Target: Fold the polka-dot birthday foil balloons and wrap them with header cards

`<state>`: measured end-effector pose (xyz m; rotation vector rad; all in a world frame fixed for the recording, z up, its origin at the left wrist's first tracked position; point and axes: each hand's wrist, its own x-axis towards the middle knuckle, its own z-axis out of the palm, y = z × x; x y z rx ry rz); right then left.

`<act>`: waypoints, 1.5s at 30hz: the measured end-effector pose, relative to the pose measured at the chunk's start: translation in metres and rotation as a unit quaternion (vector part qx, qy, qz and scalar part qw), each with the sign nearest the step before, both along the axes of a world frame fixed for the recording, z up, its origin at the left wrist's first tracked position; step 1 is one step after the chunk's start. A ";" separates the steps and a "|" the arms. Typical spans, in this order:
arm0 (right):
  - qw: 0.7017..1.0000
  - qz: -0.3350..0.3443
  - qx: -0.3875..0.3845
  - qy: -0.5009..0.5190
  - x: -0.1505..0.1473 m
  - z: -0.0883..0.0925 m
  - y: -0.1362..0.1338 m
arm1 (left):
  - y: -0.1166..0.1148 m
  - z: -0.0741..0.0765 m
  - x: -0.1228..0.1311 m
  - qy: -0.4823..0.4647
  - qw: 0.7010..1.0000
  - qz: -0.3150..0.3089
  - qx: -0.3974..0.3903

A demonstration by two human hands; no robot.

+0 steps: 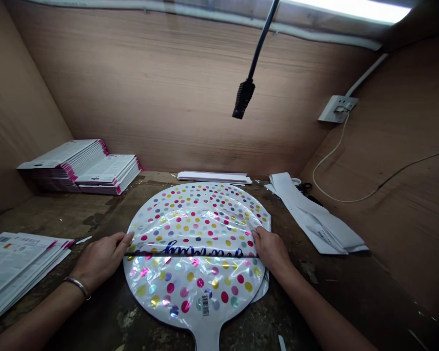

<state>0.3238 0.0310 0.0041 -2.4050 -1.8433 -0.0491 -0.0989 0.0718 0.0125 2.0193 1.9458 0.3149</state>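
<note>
On workbench | both hands' fingers pinch dotted balloon (195, 253) edges | blue script unreadable

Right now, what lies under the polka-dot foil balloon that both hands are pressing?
Under the polka-dot foil balloon, white edges of at least one more balloon peek out on the right. Below is the worn table. How many are stacked is hidden.

Plywood-walled work booth, lit from above.
Worn dark tabletop (351, 292); strip light (351, 9) top right; wall socket (337, 108) with white cable (329, 156).
</note>
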 end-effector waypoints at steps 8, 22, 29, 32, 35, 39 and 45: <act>1.000 -0.002 0.009 -0.009 -0.002 -0.001 -0.003 | -0.004 0.008 0.006 -0.014 0.997 0.012 -0.071; 1.000 0.001 0.012 -0.025 -0.001 -0.008 -0.004 | 0.022 0.009 -0.008 -0.080 0.991 -0.014 -0.110; 1.000 0.001 0.011 -0.023 -0.004 -0.007 -0.004 | 0.022 0.007 -0.002 -0.069 0.991 -0.008 -0.113; 1.000 -0.002 0.017 -0.021 -0.005 -0.006 -0.004 | 0.010 0.004 0.001 -0.056 0.996 0.000 -0.068; 1.000 -0.011 0.022 -0.018 -0.005 -0.006 -0.005 | 0.002 0.000 0.003 -0.020 1.000 -0.001 -0.022; 0.999 -0.021 0.025 -0.015 -0.005 -0.005 -0.005 | -0.002 -0.004 0.007 0.041 0.999 -0.024 0.013; 0.999 -0.030 0.028 -0.017 -0.004 -0.004 -0.003 | -0.009 -0.008 0.005 0.099 0.992 -0.049 0.056</act>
